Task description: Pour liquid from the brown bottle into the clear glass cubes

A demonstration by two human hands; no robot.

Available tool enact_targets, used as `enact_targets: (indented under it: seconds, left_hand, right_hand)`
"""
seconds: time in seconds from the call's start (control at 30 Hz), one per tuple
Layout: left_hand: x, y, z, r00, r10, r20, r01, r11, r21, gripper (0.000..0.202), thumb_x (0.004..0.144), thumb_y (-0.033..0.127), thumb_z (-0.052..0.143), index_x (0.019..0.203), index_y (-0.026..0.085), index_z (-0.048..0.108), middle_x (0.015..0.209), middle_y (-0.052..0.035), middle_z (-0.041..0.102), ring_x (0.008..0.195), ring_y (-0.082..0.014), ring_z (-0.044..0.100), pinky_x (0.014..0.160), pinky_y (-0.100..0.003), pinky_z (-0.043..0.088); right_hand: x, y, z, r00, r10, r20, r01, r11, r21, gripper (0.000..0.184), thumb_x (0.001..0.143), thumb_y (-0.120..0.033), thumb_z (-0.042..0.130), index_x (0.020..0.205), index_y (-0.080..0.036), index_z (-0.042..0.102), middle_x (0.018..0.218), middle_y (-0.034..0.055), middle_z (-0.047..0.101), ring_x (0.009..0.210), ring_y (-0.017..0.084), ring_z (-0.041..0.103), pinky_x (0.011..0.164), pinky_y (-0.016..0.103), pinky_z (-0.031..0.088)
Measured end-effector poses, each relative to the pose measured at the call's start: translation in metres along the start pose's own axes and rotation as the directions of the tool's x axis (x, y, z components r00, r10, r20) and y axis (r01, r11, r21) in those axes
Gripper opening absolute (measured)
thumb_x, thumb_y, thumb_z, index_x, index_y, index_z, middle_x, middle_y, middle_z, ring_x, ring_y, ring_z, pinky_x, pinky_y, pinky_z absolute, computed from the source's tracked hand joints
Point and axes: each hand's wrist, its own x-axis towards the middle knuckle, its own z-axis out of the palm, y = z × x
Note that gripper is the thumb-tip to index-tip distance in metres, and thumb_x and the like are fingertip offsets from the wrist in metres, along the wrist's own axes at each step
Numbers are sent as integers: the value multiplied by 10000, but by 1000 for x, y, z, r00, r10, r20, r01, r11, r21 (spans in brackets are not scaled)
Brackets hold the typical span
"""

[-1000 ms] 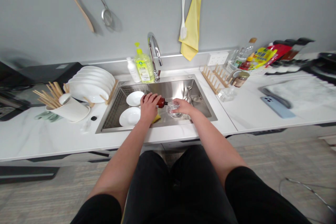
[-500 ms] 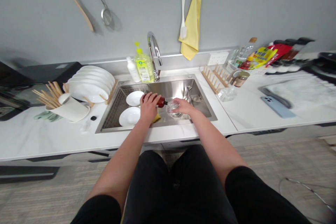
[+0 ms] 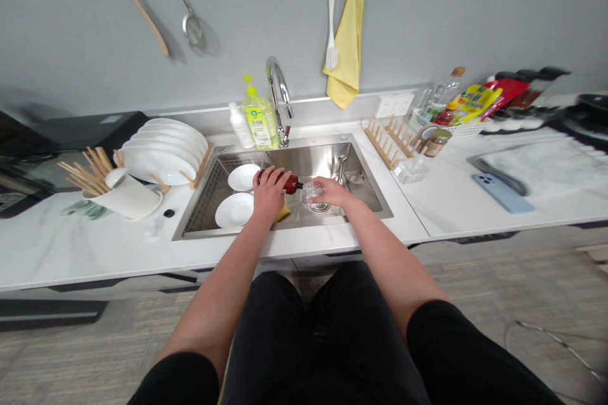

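Observation:
My left hand (image 3: 270, 193) grips a dark brown plastic bottle (image 3: 291, 184) over the stainless steel sink (image 3: 304, 158), its capped tip pointing at a clear drinking glass (image 3: 313, 190). My right hand (image 3: 331, 191) holds that glass on its side, close to the bottle's tip but apparently not touching it. A yellow sponge (image 3: 283, 213) lies just below my left hand. Two white plates (image 3: 240, 210) sit in the sink to the left, close to my left hand.
A chrome faucet (image 3: 278, 85) rises behind the sink, beside a green dish soap bottle (image 3: 259, 120). Stacked white plates (image 3: 164, 152) stand in a rack at left. A wooden rack (image 3: 384, 142), jars and a phone (image 3: 501, 193) lie on the counter at right.
The glass has risen very slightly in my right hand. The bottle stays in about the same place in my left hand.

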Motion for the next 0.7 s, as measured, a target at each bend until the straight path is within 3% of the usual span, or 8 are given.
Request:
enact_targets:
  seconds: [0.7]
  left_hand:
    - [0, 2, -1, 1000, 16, -21, -16, 1000, -1, 662, 995, 122, 570, 1611, 319, 712, 1673, -91, 693, 1653, -379, 510, 1440, -640, 250]
  right_hand:
    - [1, 2, 3, 999, 17, -31, -14, 998, 66, 610, 662, -440, 1055, 1178, -245, 794, 1209, 68, 854, 1140, 316, 806, 1094, 467, 623]
